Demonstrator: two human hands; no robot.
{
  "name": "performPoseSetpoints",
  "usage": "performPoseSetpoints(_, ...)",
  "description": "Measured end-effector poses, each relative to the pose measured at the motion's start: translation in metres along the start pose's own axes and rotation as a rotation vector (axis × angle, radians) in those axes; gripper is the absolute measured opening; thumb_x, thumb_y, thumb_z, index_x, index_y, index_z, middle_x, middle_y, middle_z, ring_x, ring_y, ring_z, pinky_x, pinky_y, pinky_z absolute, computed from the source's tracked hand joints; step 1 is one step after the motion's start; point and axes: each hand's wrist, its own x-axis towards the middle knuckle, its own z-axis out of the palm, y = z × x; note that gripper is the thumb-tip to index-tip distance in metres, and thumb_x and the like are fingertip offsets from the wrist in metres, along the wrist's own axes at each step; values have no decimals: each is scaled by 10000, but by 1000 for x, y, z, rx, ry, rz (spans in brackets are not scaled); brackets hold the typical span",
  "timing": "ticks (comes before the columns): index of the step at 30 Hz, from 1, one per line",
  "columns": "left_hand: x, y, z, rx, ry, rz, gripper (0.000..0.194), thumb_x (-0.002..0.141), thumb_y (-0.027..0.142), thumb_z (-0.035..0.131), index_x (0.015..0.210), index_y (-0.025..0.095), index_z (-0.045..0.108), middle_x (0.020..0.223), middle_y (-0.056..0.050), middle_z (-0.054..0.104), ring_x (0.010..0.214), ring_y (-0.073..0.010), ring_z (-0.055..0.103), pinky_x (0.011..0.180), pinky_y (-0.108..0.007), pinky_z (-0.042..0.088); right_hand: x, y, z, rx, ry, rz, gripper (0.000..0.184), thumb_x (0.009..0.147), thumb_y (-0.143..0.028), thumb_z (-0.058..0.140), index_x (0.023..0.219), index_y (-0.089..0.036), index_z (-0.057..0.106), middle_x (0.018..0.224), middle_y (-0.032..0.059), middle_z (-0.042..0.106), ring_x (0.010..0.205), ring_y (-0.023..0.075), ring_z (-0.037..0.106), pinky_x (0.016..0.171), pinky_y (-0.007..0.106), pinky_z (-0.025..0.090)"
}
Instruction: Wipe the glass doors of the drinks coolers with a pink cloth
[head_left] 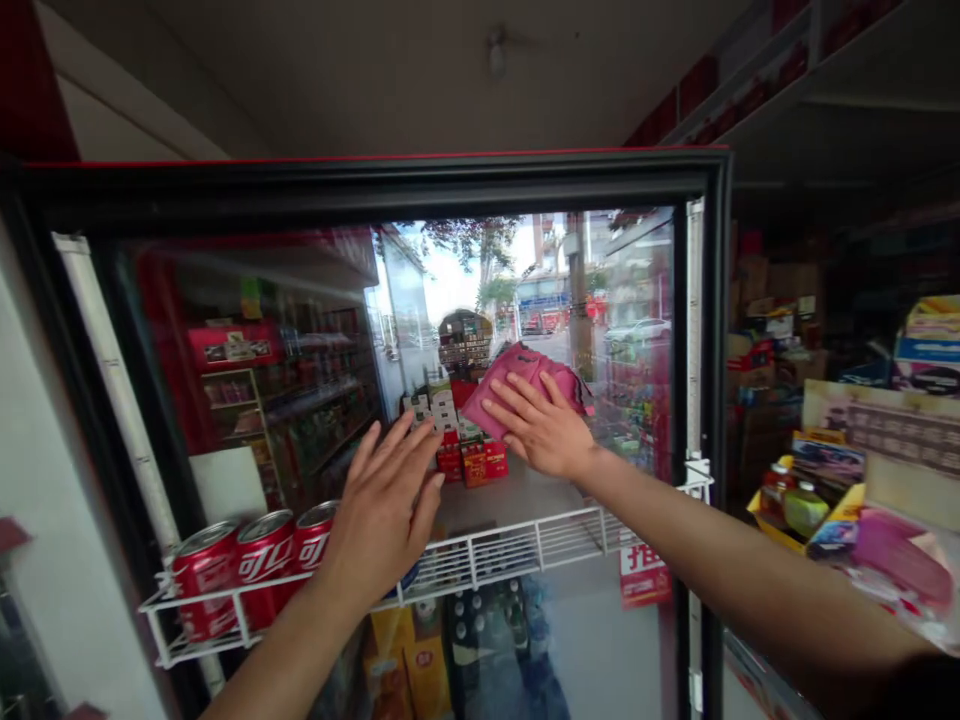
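Fingers flat and slightly apart, my right hand (546,425) holds a folded pink cloth (491,395) against the glass (315,330) of a black-framed fridge door. My left hand (390,510) is raised in front of the same glass, lower and to the left, with its fingers apart and nothing held. Whether its fingertips touch the glass cannot be made out. Red soda cans (206,570) stand in the white wire rack (472,565) on the door, just left of my left wrist. That wrist partly covers the rack.
The door's black frame (720,400) borders the glass, with a white slotted rail (695,330) along its right inner side. At right, an open yellow carton (772,525) holds bottles. A red-and-white sign (645,577) shows below the rack. Street and shelves appear in the glass.
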Motion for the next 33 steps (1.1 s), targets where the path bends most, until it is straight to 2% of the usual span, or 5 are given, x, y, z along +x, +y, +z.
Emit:
performPoseSetpoints(8, 47, 36, 28, -81, 16, 67, 514, 1076, 270, 567, 1587, 235, 535, 1655, -96, 645, 1622, -314, 529, 1373, -628, 383, -27, 39, -9, -36, 74, 345, 781, 1136, -400, 526, 1828, -343, 169, 1891, 34, 295, 1765, 322, 234, 1438, 653, 146)
performPoseSetpoints(15, 58, 60, 57, -155, 2, 88, 584, 1064, 263, 573, 1642, 270, 493, 1653, -87, 647, 1614, -322, 540, 1366, -649, 403, -58, 74, -14, -8, 130, 564, 761, 1142, -375, 448, 1837, -334, 140, 1897, 74, 273, 1759, 400, 233, 1404, 754, 176)
performPoseSetpoints(21, 66, 70, 75, -147, 33, 115, 555, 1069, 264, 560, 1621, 251, 505, 1641, -84, 660, 1598, -298, 560, 1379, -603, 397, -77, 73, -13, 7, 192, 620, 781, 1150, -339, 434, 1840, -337, 69, 1907, 101, 232, 1766, 405, 207, 1387, 777, 203)
performPoseSetpoints(26, 67, 74, 80, -123, 62, 151, 579, 1059, 256, 583, 1632, 226, 498, 1656, -88, 646, 1616, -283, 535, 1395, -570, 367, -84, 67, -12, -19, 167, 645, 777, 1141, -350, 452, 1841, -299, 119, 1903, 137, 227, 1768, 422, 189, 1371, 791, 223)
performPoseSetpoints(33, 70, 73, 79, -76, 101, 162, 569, 1058, 255, 587, 1621, 214, 516, 1660, -69, 643, 1629, -257, 517, 1416, -527, 331, -56, 100, -20, -119, 158, 707, 756, 1104, -357, 466, 1818, -237, 248, 1894, 177, 237, 1740, 461, 259, 1315, 790, 319)
